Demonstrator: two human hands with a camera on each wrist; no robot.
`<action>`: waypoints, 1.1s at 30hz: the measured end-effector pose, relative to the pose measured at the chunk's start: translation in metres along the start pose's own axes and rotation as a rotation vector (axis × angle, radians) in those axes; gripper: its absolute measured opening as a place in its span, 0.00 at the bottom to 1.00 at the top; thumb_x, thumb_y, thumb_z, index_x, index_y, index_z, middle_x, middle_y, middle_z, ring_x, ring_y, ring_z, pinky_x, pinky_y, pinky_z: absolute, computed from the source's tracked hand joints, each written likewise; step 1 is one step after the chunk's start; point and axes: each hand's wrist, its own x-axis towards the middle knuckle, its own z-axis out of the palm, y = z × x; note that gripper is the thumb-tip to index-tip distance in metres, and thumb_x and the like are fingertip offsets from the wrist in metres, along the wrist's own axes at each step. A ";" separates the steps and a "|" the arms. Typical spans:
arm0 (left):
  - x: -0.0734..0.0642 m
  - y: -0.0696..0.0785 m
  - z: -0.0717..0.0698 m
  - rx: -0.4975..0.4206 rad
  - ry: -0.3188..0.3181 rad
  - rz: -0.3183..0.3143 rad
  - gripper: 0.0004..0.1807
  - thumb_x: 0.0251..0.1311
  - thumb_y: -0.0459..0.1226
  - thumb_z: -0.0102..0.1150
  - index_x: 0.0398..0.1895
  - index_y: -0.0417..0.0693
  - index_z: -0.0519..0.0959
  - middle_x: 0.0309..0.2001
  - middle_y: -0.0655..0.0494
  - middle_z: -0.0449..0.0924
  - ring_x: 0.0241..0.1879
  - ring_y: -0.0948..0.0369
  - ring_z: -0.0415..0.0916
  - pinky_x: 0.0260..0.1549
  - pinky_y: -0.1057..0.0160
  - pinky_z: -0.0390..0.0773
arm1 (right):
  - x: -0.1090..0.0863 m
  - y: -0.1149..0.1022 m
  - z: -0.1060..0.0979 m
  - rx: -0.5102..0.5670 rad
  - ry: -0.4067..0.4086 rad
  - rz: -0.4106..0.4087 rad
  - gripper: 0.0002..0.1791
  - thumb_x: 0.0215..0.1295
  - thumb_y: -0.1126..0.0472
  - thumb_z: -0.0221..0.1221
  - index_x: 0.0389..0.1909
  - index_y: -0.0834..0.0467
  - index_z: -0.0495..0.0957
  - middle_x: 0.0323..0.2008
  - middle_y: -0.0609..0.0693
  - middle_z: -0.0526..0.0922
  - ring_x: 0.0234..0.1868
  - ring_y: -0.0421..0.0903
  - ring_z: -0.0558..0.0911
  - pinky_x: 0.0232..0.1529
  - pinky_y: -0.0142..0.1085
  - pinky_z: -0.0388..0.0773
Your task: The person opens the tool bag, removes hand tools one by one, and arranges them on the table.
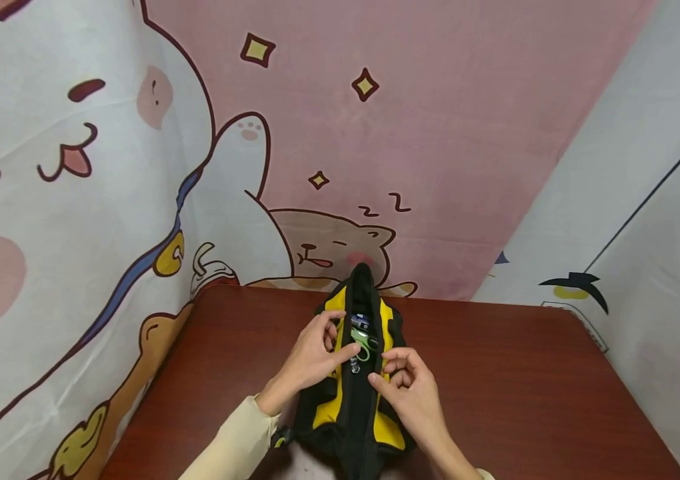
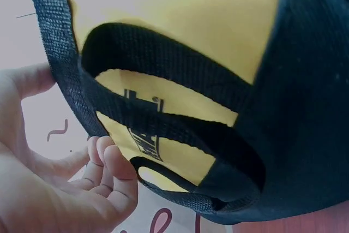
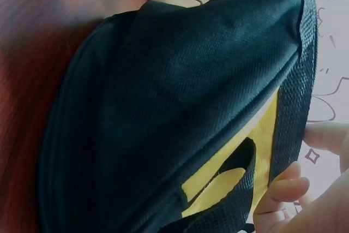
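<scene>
A black and yellow tool bag [image 1: 329, 407] stands on the table with its long top opening spread apart. My left hand [image 1: 310, 353] holds the left rim, its thumb over the inner side and its fingers on the outside. Across from it, my right hand [image 1: 415, 393] grips the right rim in the same way. Inside the opening lie a green looped item [image 1: 364, 347], a blue item [image 1: 361, 322] and a small shiny piece [image 1: 355, 365]. Black strap loops [image 2: 163, 53] run over the yellow side panel in the left wrist view.
The red-brown wooden table [image 1: 508, 387] extends to both sides of the bag. Behind it hangs a pink and white cloth [image 1: 436, 133] with cartoon animals. A small dark item with a yellow-green mark [image 1: 281, 438] sits beside the bag, near the left sleeve [image 1: 232, 440].
</scene>
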 end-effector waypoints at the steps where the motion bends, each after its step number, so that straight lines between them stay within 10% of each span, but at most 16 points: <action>1: -0.001 0.001 -0.001 0.007 -0.001 0.002 0.35 0.68 0.46 0.76 0.74 0.42 0.76 0.39 0.46 0.75 0.33 0.61 0.69 0.34 0.65 0.70 | 0.000 0.000 0.000 0.004 -0.003 -0.006 0.22 0.63 0.72 0.76 0.55 0.62 0.81 0.42 0.58 0.80 0.27 0.43 0.75 0.30 0.32 0.76; 11: -0.002 0.005 -0.009 0.036 0.028 0.006 0.28 0.68 0.32 0.67 0.71 0.41 0.80 0.28 0.62 0.78 0.22 0.66 0.71 0.26 0.66 0.73 | 0.002 0.002 -0.004 0.049 -0.005 -0.008 0.24 0.62 0.74 0.75 0.57 0.62 0.78 0.41 0.56 0.79 0.23 0.41 0.74 0.28 0.31 0.72; 33: -0.012 -0.007 -0.031 0.124 0.282 0.022 0.28 0.61 0.27 0.63 0.66 0.47 0.83 0.26 0.65 0.76 0.25 0.66 0.72 0.30 0.64 0.74 | 0.014 0.008 -0.025 0.084 0.068 0.010 0.25 0.62 0.80 0.67 0.59 0.66 0.76 0.35 0.52 0.80 0.22 0.41 0.78 0.23 0.35 0.79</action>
